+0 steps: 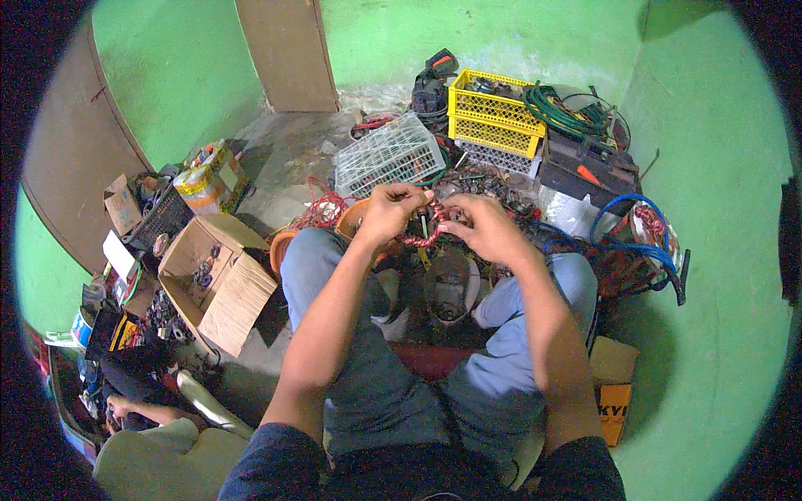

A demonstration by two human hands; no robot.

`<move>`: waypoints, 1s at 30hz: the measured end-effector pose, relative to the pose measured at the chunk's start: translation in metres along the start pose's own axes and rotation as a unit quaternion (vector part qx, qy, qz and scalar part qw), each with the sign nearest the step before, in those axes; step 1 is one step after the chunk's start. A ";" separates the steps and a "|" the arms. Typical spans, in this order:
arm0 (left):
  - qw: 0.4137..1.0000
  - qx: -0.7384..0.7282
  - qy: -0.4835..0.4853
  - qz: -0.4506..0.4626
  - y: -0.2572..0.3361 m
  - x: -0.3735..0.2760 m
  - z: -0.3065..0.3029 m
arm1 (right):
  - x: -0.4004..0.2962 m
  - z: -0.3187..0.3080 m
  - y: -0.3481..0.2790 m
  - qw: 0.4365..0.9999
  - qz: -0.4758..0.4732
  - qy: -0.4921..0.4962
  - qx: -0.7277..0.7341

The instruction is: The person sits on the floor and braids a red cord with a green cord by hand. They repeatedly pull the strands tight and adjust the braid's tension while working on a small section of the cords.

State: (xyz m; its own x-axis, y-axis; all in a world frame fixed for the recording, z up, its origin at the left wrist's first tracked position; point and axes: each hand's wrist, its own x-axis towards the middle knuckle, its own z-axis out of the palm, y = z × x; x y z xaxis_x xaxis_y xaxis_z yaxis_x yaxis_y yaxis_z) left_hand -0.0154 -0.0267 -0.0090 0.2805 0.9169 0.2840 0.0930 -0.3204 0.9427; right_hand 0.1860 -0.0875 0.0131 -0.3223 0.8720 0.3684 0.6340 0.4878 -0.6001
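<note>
A loop of twisted red wire (421, 241) hangs between my hands, over the space between my knees. My left hand (395, 210) pinches its upper left part near the thumb tip. On the other side, my right hand (479, 225) grips it between thumb and fingers; the curled fingers hide some of the strand. Behind the loop a small tool with a pale shaft (424, 224) is partly visible, and I cannot tell whether it is held. Below lies a dark, rounded metal part (450, 285) between my feet.
Yellow plastic crates (495, 119), a tipped clear crate (388, 156) and a dark toolbox (586, 166) stand ahead. Blue hose (633, 250) curves at right. An open cardboard box (213, 275) sits left, beside tangled red wires (319, 210). Another person's hand (122, 407) shows lower left.
</note>
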 end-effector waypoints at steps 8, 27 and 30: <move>0.998 0.048 0.046 -0.002 -0.001 0.003 -0.011 | 0.001 -0.074 0.076 0.897 0.025 0.441 -0.007; 0.993 0.027 0.116 0.012 0.000 0.008 0.005 | 0.004 0.021 0.004 0.994 -0.002 0.058 0.092; 0.991 0.000 0.129 0.038 -0.009 0.011 0.003 | 0.006 0.031 0.003 0.995 0.020 0.076 0.054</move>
State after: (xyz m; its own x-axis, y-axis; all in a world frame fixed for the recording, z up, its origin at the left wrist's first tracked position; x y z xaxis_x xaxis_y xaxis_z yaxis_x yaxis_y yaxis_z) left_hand -0.0099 -0.0145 -0.0147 0.0322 0.9206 0.3891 0.0814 -0.3905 0.9170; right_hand 0.1641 -0.0794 -0.0081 -0.1824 0.8788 0.4409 0.5616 0.4612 -0.6869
